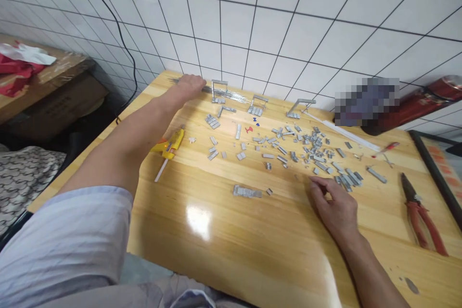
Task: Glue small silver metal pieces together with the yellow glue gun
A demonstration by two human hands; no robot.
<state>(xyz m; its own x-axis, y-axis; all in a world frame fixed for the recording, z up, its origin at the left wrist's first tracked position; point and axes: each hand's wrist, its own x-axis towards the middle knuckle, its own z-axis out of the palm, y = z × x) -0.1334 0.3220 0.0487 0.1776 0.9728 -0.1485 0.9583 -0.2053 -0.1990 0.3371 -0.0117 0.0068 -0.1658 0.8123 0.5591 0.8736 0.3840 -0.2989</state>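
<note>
**Left hand at the wires, right hand beside the loose pieces**

Rests left hand (191, 83) over a bundle of thin silver metal wires (231, 96) at the back of the light wooden table (216, 250), fingers together and bent down — cannot tell how firmly closed, or whether around any wire. Rests right hand (339, 207) on the wood just beside a scatter of short grey metal pieces (315, 147), fingers curled, thumb and forefinger drawn together, with no piece visible at the tips. Has three bent silver metal frames (259, 102) standing near the tiled wall (274, 29), and a row of flat grey metal pieces (247, 191) lying between the hands, nearer the front. Also has a yellow glue gun (175, 143) beside left forearm and red-handled pliers (418, 211) well to the right — open-handled, flat on the table.
</note>
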